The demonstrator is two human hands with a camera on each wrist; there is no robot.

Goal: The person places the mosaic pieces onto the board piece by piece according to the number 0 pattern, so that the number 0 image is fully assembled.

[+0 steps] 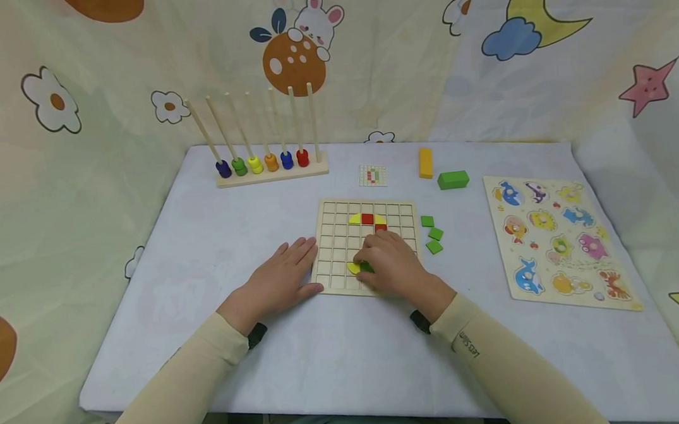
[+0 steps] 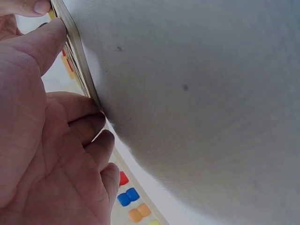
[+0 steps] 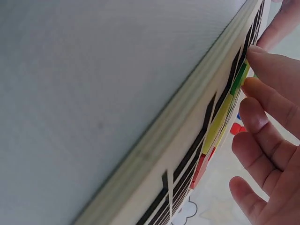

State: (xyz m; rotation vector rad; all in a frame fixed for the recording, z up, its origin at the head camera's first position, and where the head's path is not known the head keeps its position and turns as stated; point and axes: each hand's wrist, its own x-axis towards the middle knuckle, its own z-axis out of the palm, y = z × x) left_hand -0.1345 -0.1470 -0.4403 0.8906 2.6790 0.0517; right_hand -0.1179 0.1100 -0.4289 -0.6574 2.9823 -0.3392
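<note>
A wooden grid board (image 1: pixel 335 244) lies at the middle of the table. Along its left edge rests my left hand (image 1: pixel 279 275), fingers straight, thumb touching near the bottom left corner. With thumb and forefinger my right hand (image 1: pixel 393 263) pinches a green square tile (image 1: pixel 366 267) on the lower part of the board; the other fingers partly cover the grid. Just left of that tile sits a yellow rounded tile (image 1: pixel 353 268). Higher on the grid are a red square tile (image 1: pixel 367 219) and yellow rounded ones beside it. In the right wrist view the green tile (image 3: pixel 238 78) lies between the fingertips.
Loose green tiles (image 1: pixel 435 233) lie right of the board. Behind it are a small pattern card (image 1: pixel 373 176), an orange block (image 1: pixel 425 163) and a green block (image 1: pixel 453 180). A peg rack with colored beads (image 1: pixel 272 172) stands back left; an animal puzzle (image 1: pixel 562 240) lies right.
</note>
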